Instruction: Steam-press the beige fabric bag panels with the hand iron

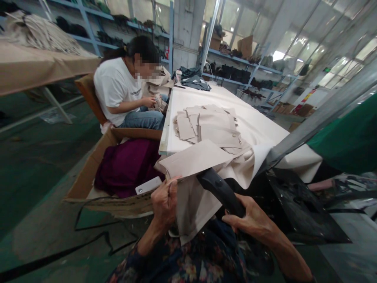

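Note:
My left hand (164,201) is closed, pinching the near left corner of a beige fabric panel (196,157). The panel lies partly over the table edge, and more beige cloth (194,208) hangs down below it towards my lap. In my right hand (251,216) is a black tool with a thick curved handle (218,188); its far end meets the underside of the panel, and the tip is hidden there. Just beyond, a loose stack of beige fabric pieces (216,127) rests on the white-covered table (256,116).
A cardboard box (85,169) with purple cloth (126,165) and a white phone-like object (149,185) stands left. Beyond it, a seated person (118,86) handles beige material. A slanting metal post (318,122) rises at right. Dark straps (97,237) lie lower left.

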The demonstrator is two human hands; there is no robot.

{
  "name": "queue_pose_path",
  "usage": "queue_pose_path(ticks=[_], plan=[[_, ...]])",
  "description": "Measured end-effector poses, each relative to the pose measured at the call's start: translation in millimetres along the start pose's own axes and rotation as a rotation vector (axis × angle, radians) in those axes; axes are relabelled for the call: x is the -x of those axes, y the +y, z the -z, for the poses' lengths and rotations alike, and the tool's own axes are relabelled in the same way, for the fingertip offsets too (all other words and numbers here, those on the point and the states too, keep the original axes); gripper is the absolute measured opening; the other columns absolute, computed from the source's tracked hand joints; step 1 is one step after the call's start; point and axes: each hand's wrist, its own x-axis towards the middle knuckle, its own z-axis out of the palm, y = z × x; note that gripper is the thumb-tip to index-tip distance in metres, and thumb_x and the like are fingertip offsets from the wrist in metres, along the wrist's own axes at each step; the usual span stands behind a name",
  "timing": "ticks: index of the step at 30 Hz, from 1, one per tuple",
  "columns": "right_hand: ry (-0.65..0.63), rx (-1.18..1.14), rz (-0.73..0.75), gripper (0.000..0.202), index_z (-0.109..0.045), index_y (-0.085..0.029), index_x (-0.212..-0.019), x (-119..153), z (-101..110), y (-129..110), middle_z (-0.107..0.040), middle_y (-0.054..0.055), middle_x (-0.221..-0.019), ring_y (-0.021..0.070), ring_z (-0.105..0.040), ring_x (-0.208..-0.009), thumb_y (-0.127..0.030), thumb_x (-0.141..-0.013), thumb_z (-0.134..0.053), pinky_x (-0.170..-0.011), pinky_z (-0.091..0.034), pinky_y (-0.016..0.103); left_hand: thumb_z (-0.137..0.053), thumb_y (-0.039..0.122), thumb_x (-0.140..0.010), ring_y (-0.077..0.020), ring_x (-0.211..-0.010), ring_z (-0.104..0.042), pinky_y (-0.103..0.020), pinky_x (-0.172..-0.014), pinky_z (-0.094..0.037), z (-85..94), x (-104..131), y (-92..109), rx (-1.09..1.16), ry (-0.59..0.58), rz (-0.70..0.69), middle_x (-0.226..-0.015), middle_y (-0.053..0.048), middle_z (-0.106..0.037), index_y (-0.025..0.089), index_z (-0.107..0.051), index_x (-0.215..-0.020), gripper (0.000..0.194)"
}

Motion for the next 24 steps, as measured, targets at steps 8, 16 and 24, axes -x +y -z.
queue_pose_path(ticks=[8, 16, 24], plan=[[-0.055, 0.036, -0.043, 0.019, -0.054, -0.014, -0.080, 0, -8, -1, -0.051, -0.003, -0.064, 0.0099, -0.048, -0.054, -0.028, -0.074, -0.064, -0.049, -0.036, 0.019, -0.068, 0.043, -0.071, -0.0116, -0.044, -0.041, -0.023, -0.042, -0.028, -5.2, -19, -12, 0.230, 0.051, 0.307, -0.041, 0.004, -0.046, 0.017, -0.057, -0.049, 0.036], [-0.078, 0.189, -0.092, 0.022, -0.056, -0.015, -0.080, 19, -8, 4, -0.053, -0.001, -0.072, 0.0131, -0.047, -0.066, -0.031, -0.070, -0.067, -0.058, -0.039, 0.021, -0.069, 0.044, -0.068, -0.0129, -0.045, -0.050, -0.023, -0.045, -0.038, -3.6, -26, -20, 0.429, 0.079, 0.477, -0.044, 0.003, -0.053, 0.013, -0.068, -0.066, 0.031], [-0.122, 0.121, 0.001, 0.022, -0.056, -0.014, -0.081, -13, -25, -24, -0.051, -0.002, -0.070, 0.0108, -0.044, -0.062, -0.029, -0.070, -0.067, -0.053, -0.034, 0.020, -0.070, 0.042, -0.068, -0.0162, -0.053, -0.061, -0.027, -0.056, -0.047, -7.9, -21, -2, 0.564, 0.008, 0.558, -0.054, -0.002, -0.065, 0.012, -0.067, -0.065, 0.031]])
